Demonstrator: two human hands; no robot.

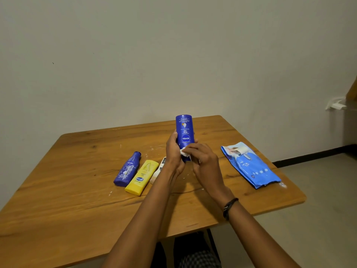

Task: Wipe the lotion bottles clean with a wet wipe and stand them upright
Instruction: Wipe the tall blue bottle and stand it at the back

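The Nivea bottle [184, 132], gripped by the left hand [173, 154], is wiped with the right hand's [205, 161] pinched wet wipe [184, 153]; uprighting is likely needed next.

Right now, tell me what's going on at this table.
A person is cleaning lotion bottles. The left hand grips a large blue bottle, held off the table with its label upside down, while the right hand rubs a wet wipe on its lower part. A small blue bottle, a yellow bottle and a partly hidden white bottle lie flat. A wipes pack lies to the right.
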